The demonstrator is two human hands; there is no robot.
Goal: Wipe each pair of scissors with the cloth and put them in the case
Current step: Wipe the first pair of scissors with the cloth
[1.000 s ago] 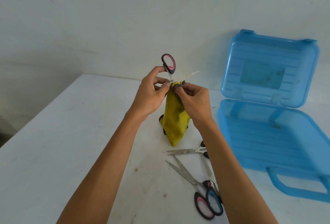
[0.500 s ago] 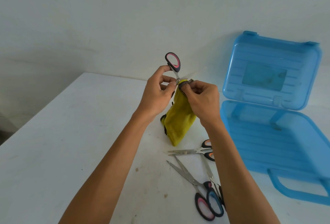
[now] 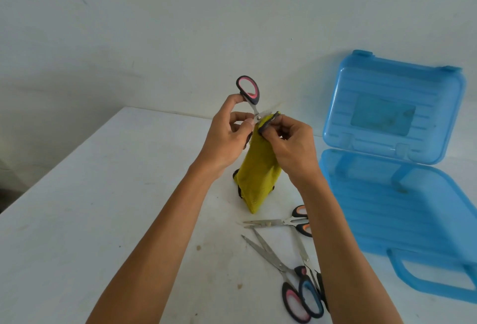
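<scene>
Scissors [image 3: 255, 98]: upright, handle uppermost, gripped by left hand [image 3: 222, 143]. Cloth [image 3: 258, 176]: pinched round the blade by right hand [image 3: 294, 148]. Case [image 3: 382, 189]: open, beyond right hand.

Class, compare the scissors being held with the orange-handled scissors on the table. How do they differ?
The held scissors, pink-lined, stand handle-up in the left hand; the orange-handled scissors lie flat on the table. The yellow cloth covers part of the held scissors; the orange-handled scissors are bare. Both have black-rimmed handles.
</scene>
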